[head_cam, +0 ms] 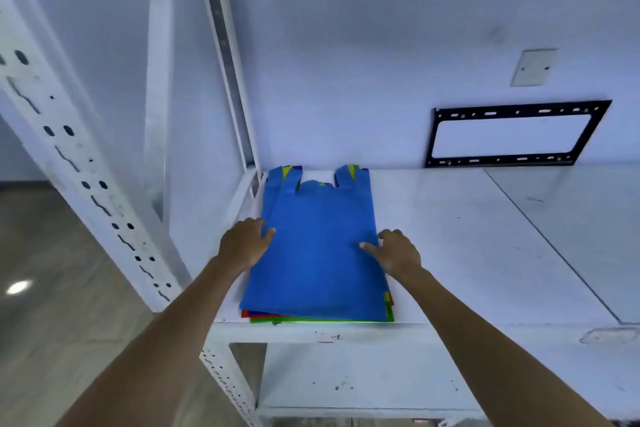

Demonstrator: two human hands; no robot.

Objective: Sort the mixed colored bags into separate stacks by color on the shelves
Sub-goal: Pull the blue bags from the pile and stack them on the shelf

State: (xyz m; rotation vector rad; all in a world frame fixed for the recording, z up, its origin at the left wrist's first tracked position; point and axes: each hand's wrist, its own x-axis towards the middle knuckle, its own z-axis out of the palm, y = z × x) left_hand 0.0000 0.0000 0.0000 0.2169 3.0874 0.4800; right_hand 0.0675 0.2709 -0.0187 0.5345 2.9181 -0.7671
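Far left: white perforated steel shelf upright [79,170], wood-look floor behind it. Next, the left hand [244,242] at the left edge of the stack of mixed coloured non-woven vest-style bags [317,314], thumb lying on the top blue bag [317,246], the other fingers over the side edge; whether they curl under a layer, cannot tell. The stack lies flat in the left rear corner of the white metal shelf board [485,253], handles toward the wall; red, green and yellow edges peek out along the near and right sides. Right hand [396,251] at the stack's right edge, thumb on the blue fabric, fingers bent down over the side; this grip looks like a loose touch, not a clamp, but the fingertips are hidden. Further right: bare shelf with a panel seam, black metal wall bracket [516,133], blank wall plate [533,68].

Handling, as judged: bags thin, light, floppy, slightly grippy fabric; layers likely cling and drag together. Best to pinch the top bag alone at a side edge or handle loop and peel it off while holding down the rest.
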